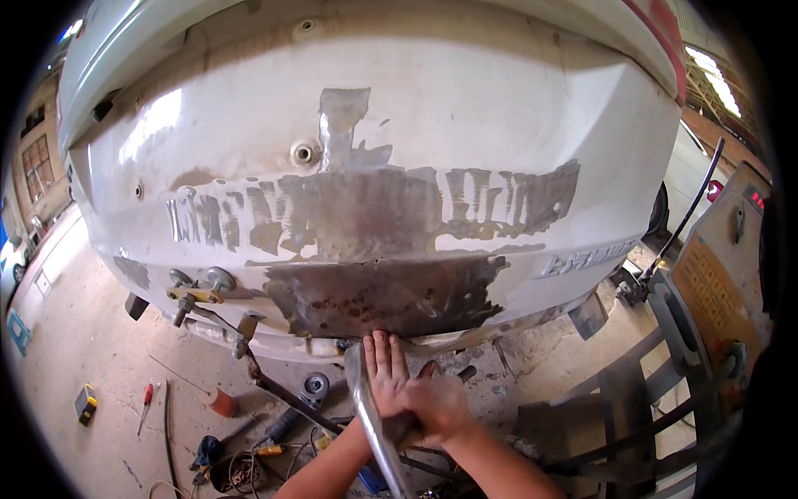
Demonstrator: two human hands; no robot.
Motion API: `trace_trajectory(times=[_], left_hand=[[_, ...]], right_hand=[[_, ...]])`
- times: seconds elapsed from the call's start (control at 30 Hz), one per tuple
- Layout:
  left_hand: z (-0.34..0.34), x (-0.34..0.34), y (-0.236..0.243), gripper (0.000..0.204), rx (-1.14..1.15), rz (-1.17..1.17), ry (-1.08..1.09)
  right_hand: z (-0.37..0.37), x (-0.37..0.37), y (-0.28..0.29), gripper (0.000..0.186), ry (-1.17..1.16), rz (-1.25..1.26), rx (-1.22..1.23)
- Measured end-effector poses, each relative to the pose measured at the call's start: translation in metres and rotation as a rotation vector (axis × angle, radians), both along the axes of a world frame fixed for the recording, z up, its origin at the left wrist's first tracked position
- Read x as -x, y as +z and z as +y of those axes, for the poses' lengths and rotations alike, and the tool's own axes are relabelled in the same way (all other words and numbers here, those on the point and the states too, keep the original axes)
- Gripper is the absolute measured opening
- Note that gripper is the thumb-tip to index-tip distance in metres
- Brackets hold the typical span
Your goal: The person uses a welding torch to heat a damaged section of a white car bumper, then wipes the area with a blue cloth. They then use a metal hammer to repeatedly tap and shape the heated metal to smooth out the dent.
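Note:
My left hand (386, 370) lies with fingers extended against the lower edge of a scraped bare-metal patch (382, 295) on a white vehicle panel (465, 91). A long shiny steel bar (376, 428) runs along the left side of this hand. My right hand (436, 407), blurred, is closed just right of and below it, around a dark thing that is too smeared to name. Left of the patch, a bolted yellowish bracket (193, 296) with a rod is attached to the panel.
On the concrete floor (100, 333) lie a grinder-like tool (314, 387), a red screwdriver (145, 407), a yellow-black tape measure (86, 404), an orange container (223, 403), cables and scattered tools. A machine with an orange control panel (706, 291) stands at right. A white car (12, 266) is far left.

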State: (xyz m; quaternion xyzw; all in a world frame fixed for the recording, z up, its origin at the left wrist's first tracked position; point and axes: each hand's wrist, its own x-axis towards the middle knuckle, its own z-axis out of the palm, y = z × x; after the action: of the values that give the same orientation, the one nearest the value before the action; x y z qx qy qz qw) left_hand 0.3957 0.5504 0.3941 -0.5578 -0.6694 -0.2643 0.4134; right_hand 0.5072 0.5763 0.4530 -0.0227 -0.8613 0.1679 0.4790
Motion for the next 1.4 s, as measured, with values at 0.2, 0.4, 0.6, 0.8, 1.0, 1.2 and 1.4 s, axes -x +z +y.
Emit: trace_trajectory(times=[0.2,0.4,0.6,0.8,1.0,1.2,1.4], left_hand=[[0.003,-0.003,-0.01,0.071,-0.051,-0.291,-0.115],[-0.002,-0.005,0.004,0.086,-0.031,-0.118,-0.052],[-0.005,-0.005,0.006,0.089,0.051,-0.03,0.007],[-0.009,-0.004,0.006,0.09,0.106,-0.039,-0.005],[-0.011,-0.005,0.008,0.072,0.126,-0.078,-0.025],[-0.002,-0.002,-0.014,0.081,0.119,-0.347,-0.064],[-0.007,-0.004,-0.002,0.067,0.106,-0.384,-0.076]], right_hand=[[-0.008,-0.001,0.007,0.05,0.028,0.016,-0.075],[-0.007,0.003,0.014,0.042,-0.042,0.017,-0.032],[0.005,-0.001,0.002,0.048,-0.065,-0.027,0.045],[0.006,-0.002,0.007,0.05,-0.002,0.026,-0.034],[0.003,-0.007,0.006,0.049,-0.035,0.025,-0.089],[0.007,-0.011,0.006,0.048,-0.012,0.021,-0.001],[0.015,-0.02,-0.005,0.056,-0.103,0.002,-0.007]])
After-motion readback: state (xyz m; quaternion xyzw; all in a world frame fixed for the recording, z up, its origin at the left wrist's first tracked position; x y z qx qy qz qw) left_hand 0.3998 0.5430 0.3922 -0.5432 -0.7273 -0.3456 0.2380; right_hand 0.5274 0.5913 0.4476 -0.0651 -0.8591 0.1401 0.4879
